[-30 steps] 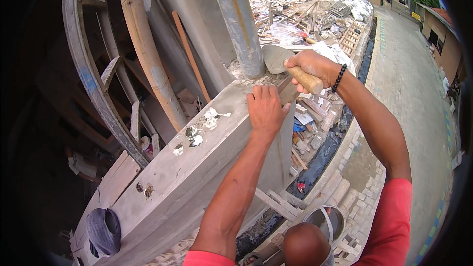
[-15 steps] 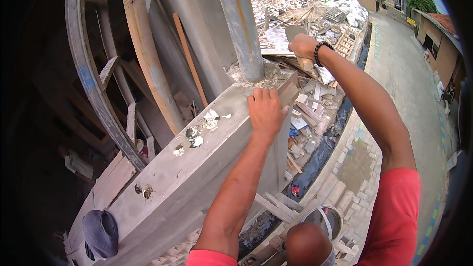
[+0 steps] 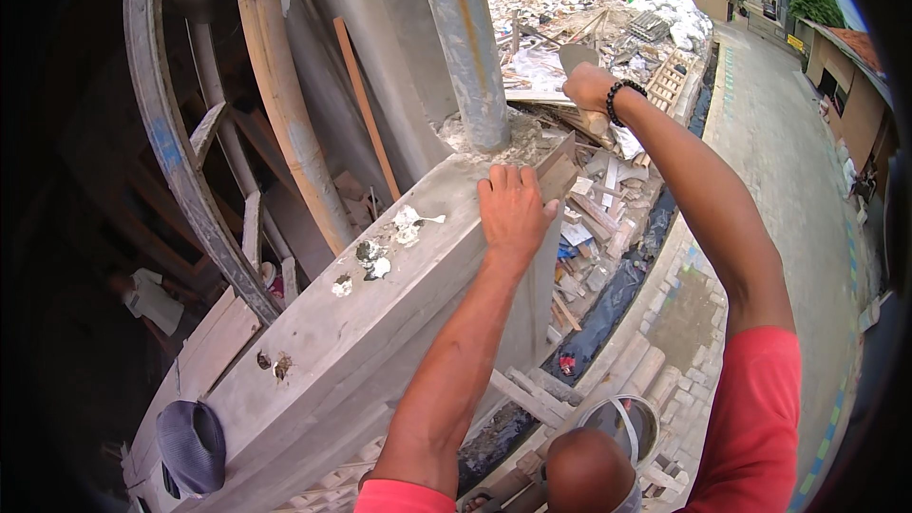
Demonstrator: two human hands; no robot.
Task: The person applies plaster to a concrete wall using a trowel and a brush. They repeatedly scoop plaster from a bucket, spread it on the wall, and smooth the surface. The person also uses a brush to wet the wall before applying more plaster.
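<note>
My right hand (image 3: 594,93) grips a trowel by its wooden handle (image 3: 594,122), with the grey blade (image 3: 578,57) raised to the right of the upright metal post (image 3: 465,57). My left hand (image 3: 514,209) rests palm-down on the concrete wall top (image 3: 418,185), its fingers apart and just below the post's base. Rough mortar (image 3: 522,147) surrounds that base, and a short board (image 3: 556,171) edges it on the right. White and dark blotches (image 3: 373,261) mark the wall top.
Bamboo (image 3: 285,114) and a curved frame (image 3: 152,114) stand left. A dark cap (image 3: 185,446) lies on the wall; another person (image 3: 152,304) is in shadow. Below me are a person's head (image 3: 589,470), a bucket (image 3: 646,427) and a drain (image 3: 617,294). Rubble (image 3: 541,9) borders the road (image 3: 779,180).
My right hand and the trowel have lifted up and away from the post's base since a second ago. My left hand stays at about the same spot on the wall.
</note>
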